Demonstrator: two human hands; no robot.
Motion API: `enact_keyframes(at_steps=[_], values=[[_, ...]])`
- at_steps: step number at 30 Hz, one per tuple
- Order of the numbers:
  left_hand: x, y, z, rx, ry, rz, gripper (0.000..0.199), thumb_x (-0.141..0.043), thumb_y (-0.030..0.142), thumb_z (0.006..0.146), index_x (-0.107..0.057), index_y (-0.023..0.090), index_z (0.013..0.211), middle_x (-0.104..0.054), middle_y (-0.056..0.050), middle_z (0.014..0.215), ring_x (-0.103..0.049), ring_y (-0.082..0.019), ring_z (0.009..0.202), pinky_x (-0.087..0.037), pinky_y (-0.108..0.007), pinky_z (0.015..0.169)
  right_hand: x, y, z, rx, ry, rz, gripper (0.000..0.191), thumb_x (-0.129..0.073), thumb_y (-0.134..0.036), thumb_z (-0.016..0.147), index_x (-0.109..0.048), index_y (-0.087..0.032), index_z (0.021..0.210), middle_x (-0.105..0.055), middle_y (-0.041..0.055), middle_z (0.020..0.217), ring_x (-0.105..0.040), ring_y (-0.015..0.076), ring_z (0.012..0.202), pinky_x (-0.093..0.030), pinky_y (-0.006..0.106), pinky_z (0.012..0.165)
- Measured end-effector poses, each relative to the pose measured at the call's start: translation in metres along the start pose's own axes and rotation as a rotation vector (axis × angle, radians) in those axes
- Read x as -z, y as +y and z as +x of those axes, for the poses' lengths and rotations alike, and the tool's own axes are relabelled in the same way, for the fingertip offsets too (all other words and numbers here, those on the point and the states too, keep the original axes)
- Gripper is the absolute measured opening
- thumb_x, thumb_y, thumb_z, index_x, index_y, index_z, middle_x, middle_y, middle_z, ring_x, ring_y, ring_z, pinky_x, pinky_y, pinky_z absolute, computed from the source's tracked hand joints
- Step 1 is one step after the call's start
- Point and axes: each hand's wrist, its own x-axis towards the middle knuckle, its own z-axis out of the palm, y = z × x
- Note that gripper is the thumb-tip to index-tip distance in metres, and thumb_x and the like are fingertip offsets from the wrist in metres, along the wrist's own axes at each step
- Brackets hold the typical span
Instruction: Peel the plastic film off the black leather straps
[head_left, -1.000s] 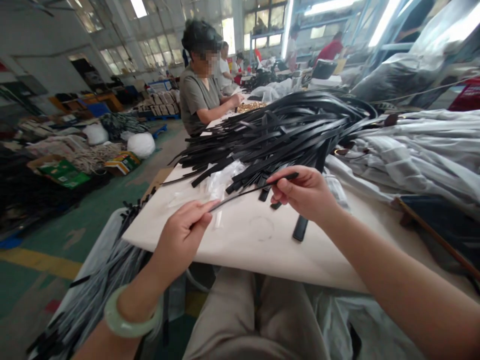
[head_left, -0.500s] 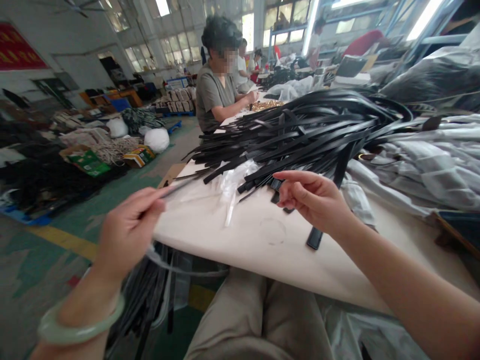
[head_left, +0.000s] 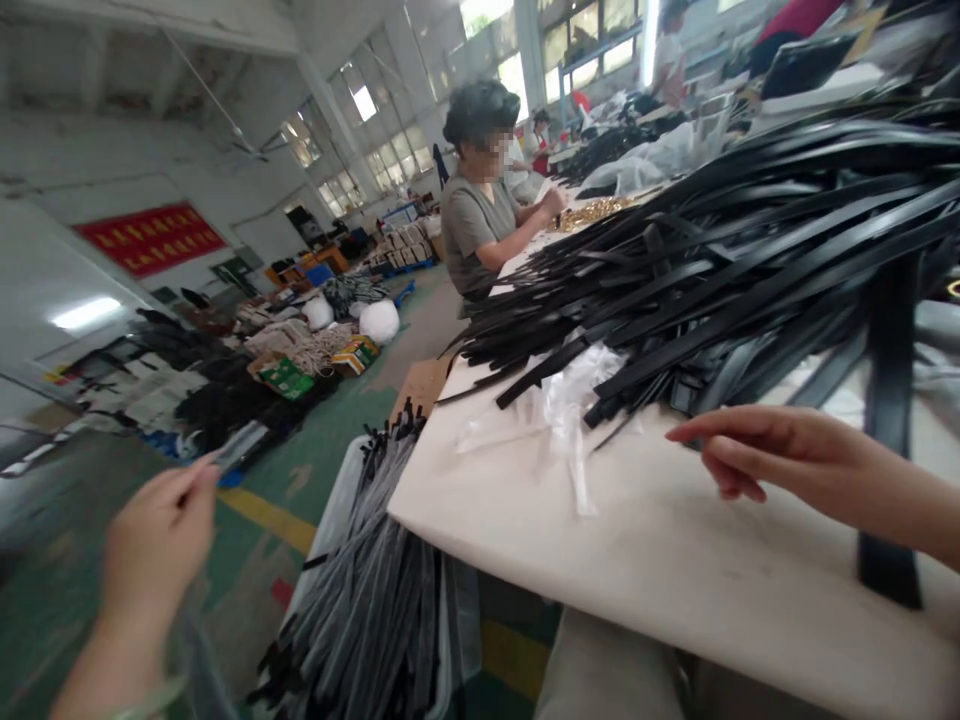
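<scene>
My left hand [head_left: 154, 550] is out to the left, past the table, over the floor. Its thumb and fingers pinch a strap in a clear plastic sleeve [head_left: 241, 447], blurred, with one end poking out ahead and a length hanging below the wrist. My right hand [head_left: 780, 450] hovers over the table's right part, index finger stretched out, the others loosely curled, and nothing visible in it. Beyond it lies a large heap of black straps [head_left: 720, 270]. One wide black strap [head_left: 889, 430] runs down behind the right wrist. Crumpled clear plastic [head_left: 574, 420] lies on the table, left of the right hand.
Below the table's left edge, a white bin [head_left: 330, 530] holds many plastic-sleeved straps [head_left: 375, 570]. The pale table [head_left: 637, 560] has a rounded left corner. Across it, a person in a grey top [head_left: 484, 215] works beside gold-coloured pieces [head_left: 592, 212]. Boxes and bundles stand on the floor behind.
My view has swung left. My left hand has carried the strap from the table's edge leftward over the floor. My right hand still hovers over the table; the bin is now in fuller view.
</scene>
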Motion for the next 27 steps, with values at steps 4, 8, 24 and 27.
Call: enact_keyframes(at_steps=[4,8,24,27], values=[[-0.087,-0.005,0.051,-0.015,-0.1,0.053,0.056,-0.043,0.045,0.084,-0.053,0.01,0.126,-0.063,-0.015,0.108,-0.057,-0.036,0.11,-0.047,-0.052,0.095,0.01,0.014,0.008,-0.01,0.036,-0.025,0.044,-0.063,-0.056,0.08,-0.071,-0.02,0.104,-0.06,0.0054,0.054,-0.055,0.016,0.046,-0.045,0.026,0.04],[-0.153,0.043,0.061,-0.116,-0.05,-0.03,0.075,-0.038,0.046,0.087,-0.024,-0.003,0.142,-0.037,-0.028,0.142,-0.029,-0.039,0.138,-0.028,-0.056,0.113,0.03,0.017,0.015,-0.01,0.198,-0.207,0.046,-0.058,-0.055,0.083,-0.069,-0.017,0.105,-0.059,0.0047,0.056,-0.055,0.0163,0.05,-0.046,0.027,0.045],[-0.211,0.272,0.025,-0.578,-0.307,-0.079,0.03,-0.046,0.026,0.09,-0.057,0.009,0.112,-0.059,-0.017,0.113,-0.054,-0.029,0.11,-0.04,-0.04,0.1,0.042,-0.006,0.018,0.198,0.124,-0.895,0.021,-0.051,-0.017,0.084,-0.072,-0.017,0.087,-0.072,0.0068,0.085,-0.064,0.0196,0.077,-0.044,0.027,0.069],[-0.22,0.281,0.029,-0.555,-0.371,-0.064,0.019,-0.051,0.022,0.085,-0.062,0.011,0.095,-0.064,-0.014,0.098,-0.06,-0.026,0.096,-0.046,-0.035,0.087,0.036,-0.008,0.016,0.231,0.089,-0.87,0.02,-0.052,-0.017,0.084,-0.072,-0.017,0.083,-0.072,0.0072,0.085,-0.064,0.0195,0.077,-0.043,0.027,0.069]])
